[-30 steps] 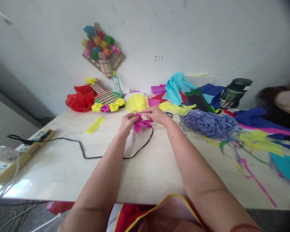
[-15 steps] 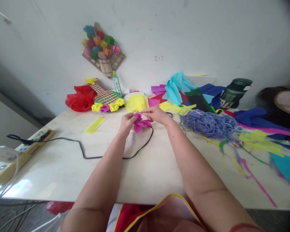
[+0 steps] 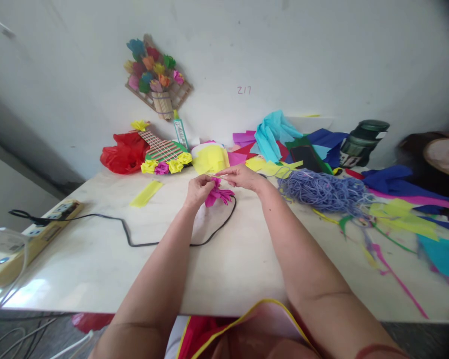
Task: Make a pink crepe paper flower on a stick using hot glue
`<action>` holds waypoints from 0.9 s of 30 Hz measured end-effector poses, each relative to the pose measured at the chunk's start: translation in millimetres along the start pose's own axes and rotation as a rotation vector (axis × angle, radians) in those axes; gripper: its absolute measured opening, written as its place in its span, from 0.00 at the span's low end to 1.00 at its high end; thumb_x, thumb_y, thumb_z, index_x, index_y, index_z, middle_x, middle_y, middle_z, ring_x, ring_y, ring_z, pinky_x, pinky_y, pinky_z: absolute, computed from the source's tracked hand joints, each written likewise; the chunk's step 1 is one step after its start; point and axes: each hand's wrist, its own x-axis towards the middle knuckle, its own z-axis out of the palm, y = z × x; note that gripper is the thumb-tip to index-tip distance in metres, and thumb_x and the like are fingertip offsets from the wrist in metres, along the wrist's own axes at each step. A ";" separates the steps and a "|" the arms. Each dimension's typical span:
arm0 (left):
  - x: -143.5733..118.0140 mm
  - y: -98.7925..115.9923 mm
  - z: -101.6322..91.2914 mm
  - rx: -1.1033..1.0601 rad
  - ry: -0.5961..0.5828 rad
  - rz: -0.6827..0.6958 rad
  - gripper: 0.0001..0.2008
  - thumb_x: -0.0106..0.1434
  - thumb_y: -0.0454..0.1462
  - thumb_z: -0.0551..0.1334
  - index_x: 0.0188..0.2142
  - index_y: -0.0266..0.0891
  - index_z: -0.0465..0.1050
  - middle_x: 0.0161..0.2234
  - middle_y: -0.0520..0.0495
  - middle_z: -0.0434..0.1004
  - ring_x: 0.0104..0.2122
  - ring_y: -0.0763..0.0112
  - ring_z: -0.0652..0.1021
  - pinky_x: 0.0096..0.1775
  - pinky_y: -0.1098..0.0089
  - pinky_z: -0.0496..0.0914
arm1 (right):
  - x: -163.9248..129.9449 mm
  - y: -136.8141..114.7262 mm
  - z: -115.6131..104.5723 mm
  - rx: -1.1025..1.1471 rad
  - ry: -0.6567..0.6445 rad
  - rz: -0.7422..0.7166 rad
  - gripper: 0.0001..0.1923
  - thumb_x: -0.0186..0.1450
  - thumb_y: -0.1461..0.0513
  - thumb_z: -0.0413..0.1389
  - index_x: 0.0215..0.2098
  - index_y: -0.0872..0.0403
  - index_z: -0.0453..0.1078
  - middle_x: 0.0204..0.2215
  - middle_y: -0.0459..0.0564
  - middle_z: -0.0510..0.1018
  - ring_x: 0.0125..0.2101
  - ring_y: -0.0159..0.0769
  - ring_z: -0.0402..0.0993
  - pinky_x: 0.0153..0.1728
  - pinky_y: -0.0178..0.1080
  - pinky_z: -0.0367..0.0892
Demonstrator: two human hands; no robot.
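The pale bench (image 3: 97, 259) carries a black cable (image 3: 142, 243) looping under the hands, a purple cord heap (image 3: 322, 189) to the right and a yellow strip (image 3: 146, 193) to the left. Left hand (image 3: 197, 189) fingers clamp the pink paper flower (image 3: 217, 195); right hand (image 3: 241, 177) pinches what seems a thin stick, partly hidden.

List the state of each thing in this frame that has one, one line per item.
Left hand: closed on the pink folded-paper flower.
Right hand: pinching a thin stick at the flower's top.
Pink flower: held above the white table, petals spread.
Black cable: slack, looped on the table.
Yellow power strip: plug inserted.
Dark green jar: upright, lid on.
Purple string pile: tangled, loose.
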 end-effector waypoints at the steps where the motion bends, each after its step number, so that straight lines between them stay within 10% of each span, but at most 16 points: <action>1: 0.0 -0.6 -0.3 0.009 -0.005 -0.004 0.03 0.44 0.33 0.61 0.22 0.35 0.71 0.20 0.47 0.75 0.21 0.70 0.75 0.25 0.73 0.66 | -0.1 0.7 -0.7 -0.008 -0.006 -0.006 0.22 0.58 0.58 0.54 0.50 0.55 0.72 0.15 0.39 0.60 0.18 0.24 0.55 0.23 0.31 0.53; 27: 4.0 -4.7 -6.6 -0.325 -0.127 -0.191 0.08 0.43 0.36 0.66 0.22 0.32 0.73 0.21 0.43 0.76 0.23 0.65 0.77 0.32 0.65 0.71 | -2.5 -12.8 4.7 0.040 -0.058 -0.012 0.17 0.59 0.65 0.53 0.45 0.56 0.75 0.16 0.40 0.66 0.19 0.23 0.56 0.23 0.31 0.54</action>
